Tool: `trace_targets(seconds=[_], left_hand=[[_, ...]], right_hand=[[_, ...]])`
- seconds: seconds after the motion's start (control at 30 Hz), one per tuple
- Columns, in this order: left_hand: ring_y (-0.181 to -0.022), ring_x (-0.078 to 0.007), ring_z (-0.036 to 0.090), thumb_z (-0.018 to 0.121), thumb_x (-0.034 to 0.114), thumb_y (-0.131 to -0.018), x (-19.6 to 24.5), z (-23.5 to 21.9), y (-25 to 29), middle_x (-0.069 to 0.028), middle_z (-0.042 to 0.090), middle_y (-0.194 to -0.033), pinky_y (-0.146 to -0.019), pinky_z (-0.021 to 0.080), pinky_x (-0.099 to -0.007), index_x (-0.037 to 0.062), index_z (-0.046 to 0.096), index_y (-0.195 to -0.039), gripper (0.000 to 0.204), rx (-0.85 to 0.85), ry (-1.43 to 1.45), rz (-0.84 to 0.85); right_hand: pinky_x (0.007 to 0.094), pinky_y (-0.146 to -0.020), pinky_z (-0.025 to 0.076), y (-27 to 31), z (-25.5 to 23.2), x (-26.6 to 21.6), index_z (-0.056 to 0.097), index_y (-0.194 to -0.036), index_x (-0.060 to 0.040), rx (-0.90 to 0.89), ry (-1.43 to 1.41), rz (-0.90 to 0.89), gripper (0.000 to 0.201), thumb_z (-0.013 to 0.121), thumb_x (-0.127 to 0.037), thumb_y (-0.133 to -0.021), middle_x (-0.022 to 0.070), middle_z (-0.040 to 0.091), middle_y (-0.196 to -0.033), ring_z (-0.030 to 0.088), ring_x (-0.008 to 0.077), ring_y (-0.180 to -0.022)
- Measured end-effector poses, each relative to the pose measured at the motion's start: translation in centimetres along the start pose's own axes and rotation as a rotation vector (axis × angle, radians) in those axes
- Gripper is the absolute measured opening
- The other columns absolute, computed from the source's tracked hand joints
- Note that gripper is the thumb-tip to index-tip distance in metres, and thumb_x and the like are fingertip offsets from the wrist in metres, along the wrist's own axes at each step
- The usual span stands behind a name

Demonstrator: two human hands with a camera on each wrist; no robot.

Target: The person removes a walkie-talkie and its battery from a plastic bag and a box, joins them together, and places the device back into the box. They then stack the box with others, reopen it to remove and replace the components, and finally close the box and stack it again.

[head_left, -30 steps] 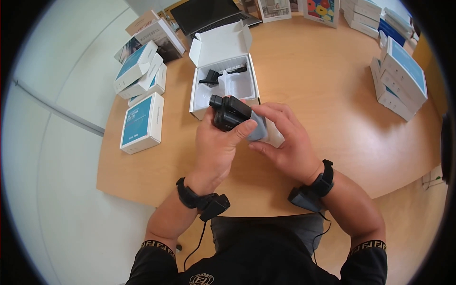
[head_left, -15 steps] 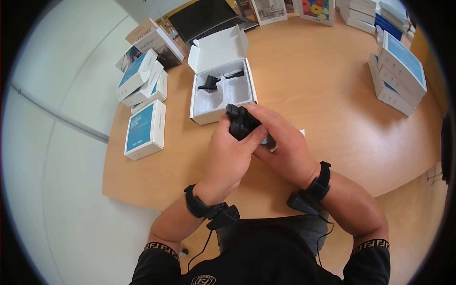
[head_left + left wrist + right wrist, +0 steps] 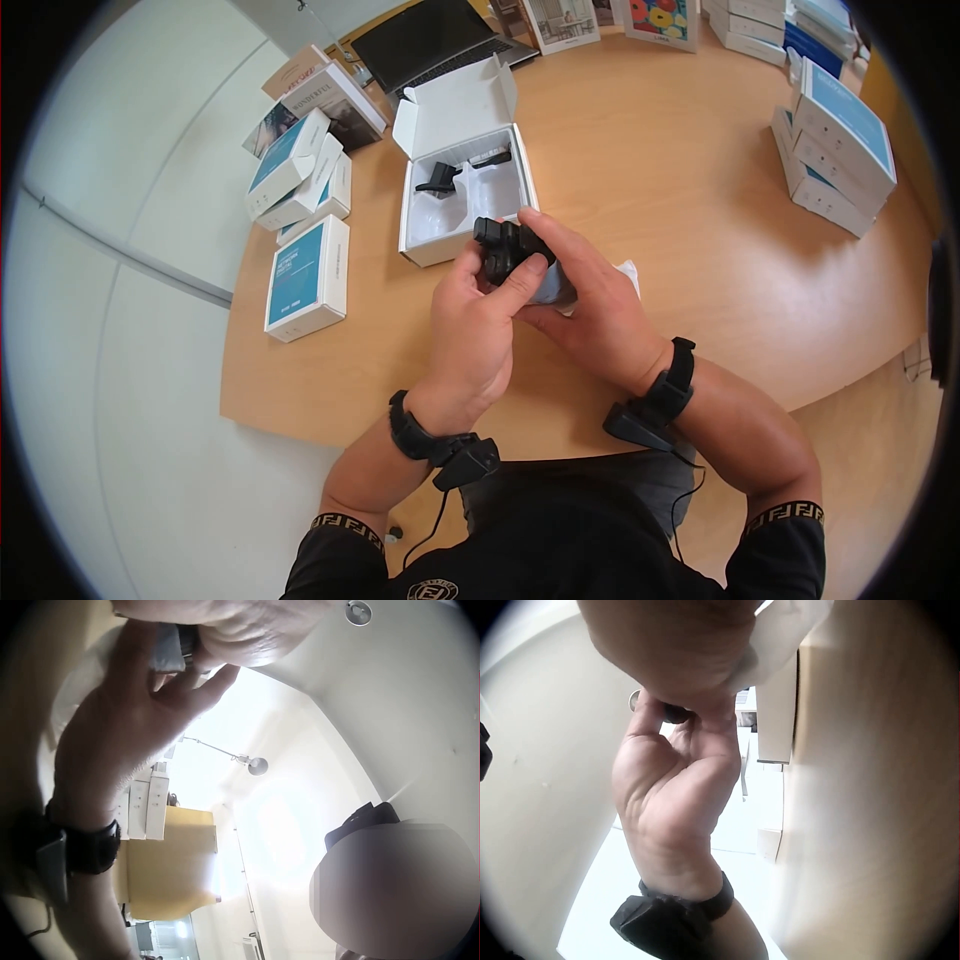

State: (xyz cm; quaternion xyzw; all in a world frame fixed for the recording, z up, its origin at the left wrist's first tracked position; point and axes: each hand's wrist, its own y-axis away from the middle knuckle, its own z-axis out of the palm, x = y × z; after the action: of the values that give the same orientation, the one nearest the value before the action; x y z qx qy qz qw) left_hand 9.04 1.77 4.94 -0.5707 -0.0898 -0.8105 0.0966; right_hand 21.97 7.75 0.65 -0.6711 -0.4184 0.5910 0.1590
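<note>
Both hands are on a black device (image 3: pixel 503 252) with a short knob-like end and a grey lower part (image 3: pixel 553 290). My left hand (image 3: pixel 475 325) grips the black body, its thumb across the near side. The right hand (image 3: pixel 608 325) wraps the grey part from the right, its fingers hiding much of it. A thin white plastic bag (image 3: pixel 629 278) shows beyond the right hand; the right wrist view has the same bag (image 3: pixel 784 645) close by. Just past the hands stands an open white box (image 3: pixel 432 250) with a moulded tray and a black part (image 3: pixel 438 178) inside.
At the left, a blue-and-white box (image 3: pixel 308 280) lies before a stack of similar boxes (image 3: pixel 290 165) and upright books (image 3: pixel 335 100). A laptop (image 3: pixel 430 45) stands at the back. More boxes (image 3: pixel 840 140) are stacked at the right of the wooden table (image 3: pixel 690 180).
The hands and device have shifted slightly right relative to the open box. My right hand closed farther over the grey part, then eased back, so more grey shows again.
</note>
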Motion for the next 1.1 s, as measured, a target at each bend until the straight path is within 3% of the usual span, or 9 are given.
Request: trace_targets(seconds=[0.27, 0.33, 0.37, 0.43, 0.57, 0.63, 0.83, 0.97, 1.1], left_hand=[[-0.135, -0.021, 0.046, 0.067, -0.001, -0.093, 0.6, -0.1, 0.6, -0.0147, 0.05, -0.141, -0.111, 0.04, -0.0332, -0.0037, 0.043, -0.144, 0.056, -0.038, 0.038, 0.076], [-0.141, -0.0247, 0.04, 0.067, 0.003, -0.094, 0.7, -0.6, 0.8, -0.0183, 0.044, -0.147, -0.115, 0.036, -0.0354, -0.0053, 0.039, -0.146, 0.06, -0.031, 0.051, 0.088], [-0.141, -0.0247, 0.04, 0.067, 0.003, -0.094, 0.6, -0.9, 0.9, -0.0183, 0.044, -0.147, -0.115, 0.036, -0.0354, -0.0053, 0.039, -0.146, 0.06, -0.03, 0.055, 0.091], [-0.138, -0.0224, 0.042, 0.066, 0.009, -0.097, 0.3, -1.6, 1.1, -0.0155, 0.045, -0.147, -0.114, 0.036, -0.0352, -0.0041, 0.038, -0.147, 0.059, -0.015, 0.0, 0.031], [-0.134, -0.0197, 0.046, 0.065, 0.016, -0.1, 0.0, -1.6, 1.8, -0.0122, 0.049, -0.144, -0.112, 0.038, -0.034, -0.0036, 0.041, -0.146, 0.056, -0.184, -0.013, -0.073], [-0.124, -0.0162, 0.053, 0.067, 0.021, -0.1, -0.1, -1.9, 2.0, -0.0087, 0.058, -0.134, -0.106, 0.042, -0.0317, -0.0025, 0.05, -0.141, 0.051, -0.289, 0.034, -0.275], [-0.107, -0.0135, 0.061, 0.071, 0.025, -0.098, -0.4, -1.8, 2.2, -0.0071, 0.068, -0.118, -0.095, 0.048, -0.0312, -0.0019, 0.063, -0.128, 0.041, -0.266, -0.025, -0.222], [-0.105, -0.0139, 0.062, 0.072, 0.025, -0.097, -0.5, -1.9, 2.3, -0.0075, 0.068, -0.117, -0.093, 0.05, -0.0318, -0.0025, 0.064, -0.127, 0.041, -0.253, -0.01, -0.173], [-0.105, -0.0136, 0.062, 0.073, 0.022, -0.096, -0.3, -2.0, 2.4, -0.0068, 0.068, -0.116, -0.091, 0.05, -0.0313, -0.0017, 0.064, -0.126, 0.04, -0.238, 0.005, -0.132]], right_hand=[[0.0376, -0.094, 0.055, 0.1, -0.5, 0.4, 0.047, -0.148, -0.0098, -0.019, -0.039, 0.08, 0.074, 0.074, 0.002, -0.08, 0.0148, 0.052, -0.14, 0.061, 0.0343, -0.118], [0.0353, -0.093, 0.053, 0.3, -0.3, 1.4, 0.044, -0.15, -0.0088, 0.009, -0.255, 0.149, 0.069, 0.07, -0.001, -0.086, 0.0129, 0.056, -0.135, 0.062, 0.0248, -0.116], [0.0353, -0.093, 0.053, 0.1, -0.4, 0.9, 0.044, -0.15, -0.0088, 0.005, -0.253, 0.147, 0.069, 0.07, -0.001, -0.086, 0.0129, 0.056, -0.135, 0.062, 0.0248, -0.116], [0.0333, -0.094, 0.051, -0.3, -0.7, -0.6, 0.039, -0.151, -0.0067, 0.04, -0.771, 0.468, 0.066, 0.068, -0.004, -0.092, 0.0087, 0.061, -0.127, 0.06, 0.017, -0.115], [0.0312, -0.094, 0.05, -0.7, -1.0, -0.5, 0.039, -0.15, -0.0046, 0.065, -0.93, 0.517, 0.059, 0.065, -0.006, -0.096, 0.006, 0.063, -0.119, 0.06, 0.0127, -0.11], [0.0299, -0.093, 0.049, -0.7, -1.3, -0.9, 0.043, -0.144, -0.0037, 0.053, -0.981, 0.59, 0.051, 0.063, -0.007, -0.098, 0.0063, 0.063, -0.12, 0.06, 0.0122, -0.106], [0.0289, -0.093, 0.048, -0.2, -1.3, -0.9, 0.047, -0.137, -0.0044, -0.038, -0.755, 0.431, 0.038, 0.059, -0.012, -0.102, 0.0077, 0.061, -0.122, 0.057, 0.0103, -0.106], [0.0286, -0.093, 0.047, 0.1, -1.5, -0.4, 0.048, -0.135, -0.0046, -0.103, -0.709, 0.371, 0.033, 0.055, -0.015, -0.104, 0.0075, 0.061, -0.12, 0.057, 0.0101, -0.105], [0.031, -0.098, 0.047, 0.2, -0.9, -0.1, 0.051, -0.127, -0.004, -0.127, -0.737, 0.344, 0.024, 0.05, -0.016, -0.107, 0.0124, 0.059, -0.134, 0.057, 0.013, -0.113]])
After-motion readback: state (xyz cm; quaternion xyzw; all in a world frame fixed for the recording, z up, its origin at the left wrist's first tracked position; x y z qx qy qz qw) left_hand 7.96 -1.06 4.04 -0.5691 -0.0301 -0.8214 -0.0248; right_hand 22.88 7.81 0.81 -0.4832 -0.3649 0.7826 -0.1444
